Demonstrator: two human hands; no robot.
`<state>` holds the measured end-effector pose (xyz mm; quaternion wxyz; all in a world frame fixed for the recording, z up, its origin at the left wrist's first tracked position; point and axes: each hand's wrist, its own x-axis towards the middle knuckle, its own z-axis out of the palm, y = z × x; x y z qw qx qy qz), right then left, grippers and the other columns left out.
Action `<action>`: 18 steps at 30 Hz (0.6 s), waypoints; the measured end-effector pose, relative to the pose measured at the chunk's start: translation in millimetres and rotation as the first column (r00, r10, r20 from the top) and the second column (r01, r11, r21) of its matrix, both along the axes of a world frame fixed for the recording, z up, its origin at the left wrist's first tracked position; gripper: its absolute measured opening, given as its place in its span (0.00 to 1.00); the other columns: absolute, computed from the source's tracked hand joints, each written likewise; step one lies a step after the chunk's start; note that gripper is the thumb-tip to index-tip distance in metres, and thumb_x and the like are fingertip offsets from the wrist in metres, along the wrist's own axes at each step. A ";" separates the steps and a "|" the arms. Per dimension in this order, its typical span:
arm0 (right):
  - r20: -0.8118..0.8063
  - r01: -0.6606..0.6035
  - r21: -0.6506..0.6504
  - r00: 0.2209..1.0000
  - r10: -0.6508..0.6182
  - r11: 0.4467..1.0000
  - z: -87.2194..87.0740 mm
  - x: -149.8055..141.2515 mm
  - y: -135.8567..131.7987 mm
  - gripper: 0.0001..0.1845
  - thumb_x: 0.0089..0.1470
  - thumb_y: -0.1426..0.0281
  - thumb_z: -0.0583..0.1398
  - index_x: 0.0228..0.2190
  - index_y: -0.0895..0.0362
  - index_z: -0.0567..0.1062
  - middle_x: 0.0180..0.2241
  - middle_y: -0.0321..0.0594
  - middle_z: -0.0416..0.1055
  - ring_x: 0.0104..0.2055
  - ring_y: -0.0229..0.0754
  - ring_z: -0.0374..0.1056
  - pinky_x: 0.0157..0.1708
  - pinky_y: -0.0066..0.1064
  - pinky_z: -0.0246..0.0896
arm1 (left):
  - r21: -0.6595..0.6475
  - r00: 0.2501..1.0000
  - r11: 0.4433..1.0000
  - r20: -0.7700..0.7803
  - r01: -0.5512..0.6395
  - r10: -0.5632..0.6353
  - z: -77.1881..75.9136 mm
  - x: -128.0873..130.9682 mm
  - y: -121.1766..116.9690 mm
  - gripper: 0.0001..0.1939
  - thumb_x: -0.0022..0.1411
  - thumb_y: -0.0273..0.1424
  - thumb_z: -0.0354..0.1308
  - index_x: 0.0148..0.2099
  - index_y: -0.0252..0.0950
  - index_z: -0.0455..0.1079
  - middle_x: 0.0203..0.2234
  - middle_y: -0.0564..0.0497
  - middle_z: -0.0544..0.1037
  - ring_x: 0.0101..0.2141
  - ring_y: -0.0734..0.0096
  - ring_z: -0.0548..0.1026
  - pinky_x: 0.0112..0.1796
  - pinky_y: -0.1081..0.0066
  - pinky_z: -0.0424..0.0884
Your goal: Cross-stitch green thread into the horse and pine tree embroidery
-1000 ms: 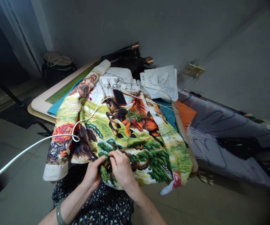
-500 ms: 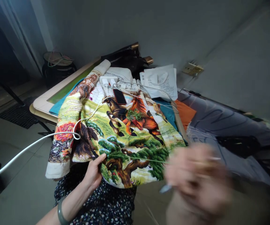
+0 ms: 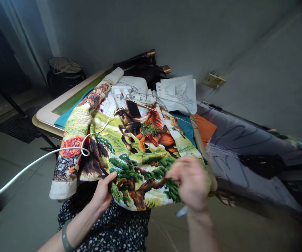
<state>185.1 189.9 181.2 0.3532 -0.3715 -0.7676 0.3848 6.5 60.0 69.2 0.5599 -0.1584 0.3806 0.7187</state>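
A large embroidered cloth (image 3: pixel 130 175) with horses and green pine branches spreads over the table and hangs towards my lap. My left hand (image 3: pixel 103 193) is closed on its near edge, thumb on top and the fingers hidden underneath. Over the right part of the pine branches hovers my right hand (image 3: pixel 193 183), blurred, with thumb and forefinger pinched together. Whatever the pinch holds is too small and smeared to make out. On the red horse rests a tangle of green thread (image 3: pixel 149 129). The cloth's left side is a thick roll (image 3: pixel 73 147).
A phone (image 3: pixel 133 109) lies on the cloth near a white power strip (image 3: pixel 122 89). One white cable (image 3: pixel 35 164) crosses the left side. White packets (image 3: pixel 177 92) lie at the back of the table (image 3: pixel 44 120). An orange cloth (image 3: pixel 205 127) shows at right.
My right hand has moved left, from beyond the cloth's right edge to over the pine branches. The green thread stretched taut towards it no longer shows clearly. My left hand keeps its hold.
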 end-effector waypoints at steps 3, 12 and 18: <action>0.156 -0.249 -0.156 0.949 0.273 0.956 -34.2 -39.8 -31.2 0.13 0.64 0.68 0.55 0.36 0.55 0.79 0.20 0.35 0.73 0.21 0.38 0.69 0.24 0.27 0.64 | 0.010 1.000 1.000 0.023 0.008 -0.008 -0.2 -0.1 -0.2 0.09 0.46 0.26 0.73 0.32 0.27 0.81 0.27 0.43 0.84 0.28 0.61 0.81 0.36 0.65 0.78; 0.301 -0.245 0.004 0.925 0.233 0.970 -70.5 -69.0 -49.9 0.14 0.59 0.78 0.59 0.35 0.53 0.85 0.34 0.38 0.83 0.32 0.41 0.78 0.36 0.27 0.66 | -0.006 0.999 1.000 0.039 -0.013 0.013 -0.5 -1.3 0.3 0.07 0.46 0.23 0.72 0.30 0.27 0.80 0.25 0.45 0.83 0.26 0.66 0.79 0.32 0.70 0.77; 0.341 -0.239 0.024 0.915 0.217 0.971 -70.3 -72.2 -50.3 0.15 0.57 0.79 0.59 0.36 0.53 0.85 0.33 0.37 0.83 0.30 0.40 0.78 0.33 0.26 0.64 | -0.008 0.999 1.000 0.047 -0.018 0.018 -3.2 -1.1 0.4 0.06 0.46 0.23 0.72 0.30 0.27 0.80 0.25 0.45 0.84 0.26 0.66 0.79 0.33 0.70 0.78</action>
